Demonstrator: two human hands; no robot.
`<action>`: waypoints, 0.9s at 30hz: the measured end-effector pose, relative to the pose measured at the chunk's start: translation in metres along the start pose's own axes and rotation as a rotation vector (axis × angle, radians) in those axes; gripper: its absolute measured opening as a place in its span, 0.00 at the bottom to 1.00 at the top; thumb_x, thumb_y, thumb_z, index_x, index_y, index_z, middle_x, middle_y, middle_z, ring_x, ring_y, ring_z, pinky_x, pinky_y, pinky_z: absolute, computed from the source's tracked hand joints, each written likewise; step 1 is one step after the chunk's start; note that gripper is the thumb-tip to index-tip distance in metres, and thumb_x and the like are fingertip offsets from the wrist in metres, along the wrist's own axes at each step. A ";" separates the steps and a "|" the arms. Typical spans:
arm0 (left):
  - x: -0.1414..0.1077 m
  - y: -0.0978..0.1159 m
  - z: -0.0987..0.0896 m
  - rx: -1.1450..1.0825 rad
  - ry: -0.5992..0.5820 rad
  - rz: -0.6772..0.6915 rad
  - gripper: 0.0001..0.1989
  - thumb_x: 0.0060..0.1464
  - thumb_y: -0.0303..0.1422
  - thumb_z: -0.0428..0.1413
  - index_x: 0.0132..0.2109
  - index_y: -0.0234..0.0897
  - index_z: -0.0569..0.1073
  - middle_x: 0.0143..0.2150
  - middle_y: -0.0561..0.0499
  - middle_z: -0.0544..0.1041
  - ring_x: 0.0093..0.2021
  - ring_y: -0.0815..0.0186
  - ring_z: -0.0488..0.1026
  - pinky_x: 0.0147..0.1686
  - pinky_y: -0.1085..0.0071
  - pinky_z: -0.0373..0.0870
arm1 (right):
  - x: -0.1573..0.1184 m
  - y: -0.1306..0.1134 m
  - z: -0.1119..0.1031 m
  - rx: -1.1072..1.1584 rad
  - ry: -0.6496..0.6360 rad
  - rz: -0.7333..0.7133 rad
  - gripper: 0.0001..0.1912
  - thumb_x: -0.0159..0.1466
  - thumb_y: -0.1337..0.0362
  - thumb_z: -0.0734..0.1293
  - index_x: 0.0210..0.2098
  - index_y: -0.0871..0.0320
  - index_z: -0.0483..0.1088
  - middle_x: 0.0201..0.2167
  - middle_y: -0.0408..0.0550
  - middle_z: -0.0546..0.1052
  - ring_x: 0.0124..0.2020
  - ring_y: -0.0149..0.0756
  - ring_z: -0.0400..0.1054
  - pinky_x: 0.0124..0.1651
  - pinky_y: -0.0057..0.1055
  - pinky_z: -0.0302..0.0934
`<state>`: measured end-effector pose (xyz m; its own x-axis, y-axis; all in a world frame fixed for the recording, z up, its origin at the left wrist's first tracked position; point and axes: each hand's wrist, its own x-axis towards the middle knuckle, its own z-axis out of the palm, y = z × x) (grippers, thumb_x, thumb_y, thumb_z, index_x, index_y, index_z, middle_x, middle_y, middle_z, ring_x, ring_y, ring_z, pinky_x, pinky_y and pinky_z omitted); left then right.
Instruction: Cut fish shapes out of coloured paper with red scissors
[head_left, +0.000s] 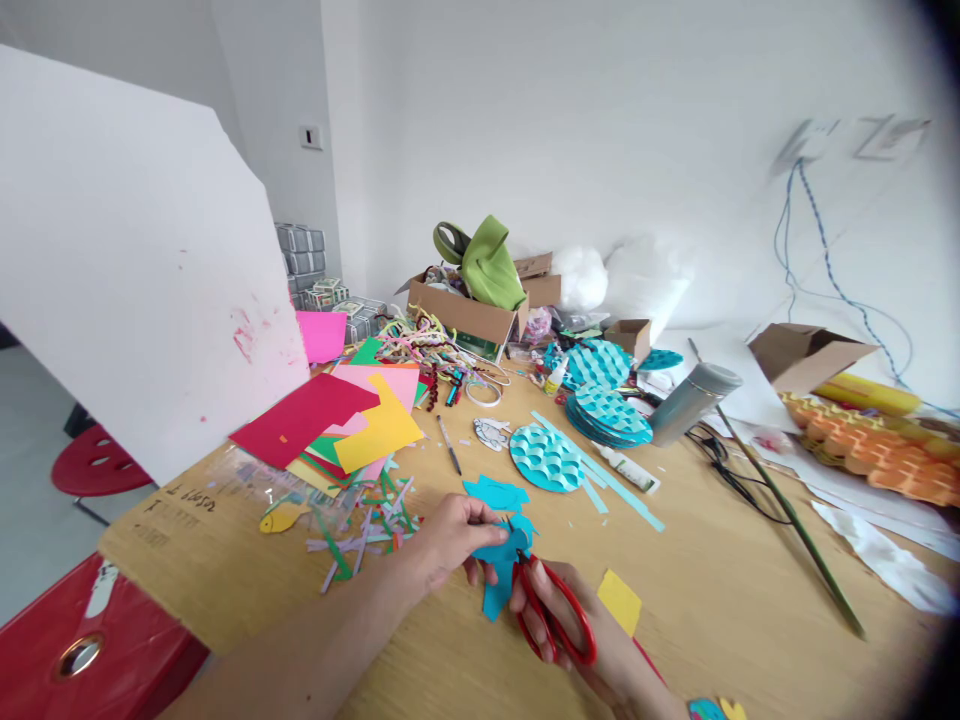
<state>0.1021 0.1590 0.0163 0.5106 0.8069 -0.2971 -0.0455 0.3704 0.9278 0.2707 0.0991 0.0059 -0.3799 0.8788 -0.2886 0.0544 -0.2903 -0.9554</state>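
Near the front middle of the table, my left hand (457, 535) pinches a piece of blue paper (495, 552) between thumb and fingers. My right hand (551, 610) has its fingers through the red handles of a pair of scissors (581, 625), whose blades meet the blue paper close to the left fingertips. More cut blue paper (496, 492) lies on the table just beyond my hands. A round turquoise disc (546, 458) with wavy paper strips rests farther back, beside a white fish-shaped cutout (492, 433). By my right wrist lies a small yellow paper piece (619, 601).
Coloured paper sheets (307, 420) and thin scraps (367, 525) cover the left side. A glue bottle (626, 467), a grey tumbler (694, 402) and a green stick (795, 525) lie or stand to the right. A cardboard box (465, 310) sits at the back; a red stool (135, 640) is at front left.
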 end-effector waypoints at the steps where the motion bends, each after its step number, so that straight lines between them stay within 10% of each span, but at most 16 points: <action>1: -0.001 0.001 0.000 -0.002 0.001 -0.006 0.15 0.40 0.40 0.59 0.31 0.32 0.69 0.21 0.52 0.73 0.17 0.70 0.68 0.13 0.78 0.55 | 0.000 0.000 0.000 0.006 0.003 0.002 0.30 0.60 0.40 0.58 0.28 0.63 0.67 0.11 0.36 0.60 0.11 0.22 0.53 0.13 0.21 0.43; 27: 0.002 -0.003 0.001 -0.094 0.008 -0.086 0.17 0.36 0.40 0.61 0.31 0.30 0.72 0.24 0.48 0.75 0.18 0.69 0.70 0.18 0.75 0.60 | 0.000 0.000 0.005 -0.033 0.054 0.005 0.31 0.58 0.37 0.57 0.25 0.61 0.66 0.09 0.35 0.58 0.10 0.22 0.48 0.15 0.22 0.41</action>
<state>0.1040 0.1585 0.0129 0.5096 0.7737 -0.3763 -0.0829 0.4795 0.8736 0.2660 0.0970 0.0065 -0.3295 0.8966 -0.2957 0.0868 -0.2831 -0.9551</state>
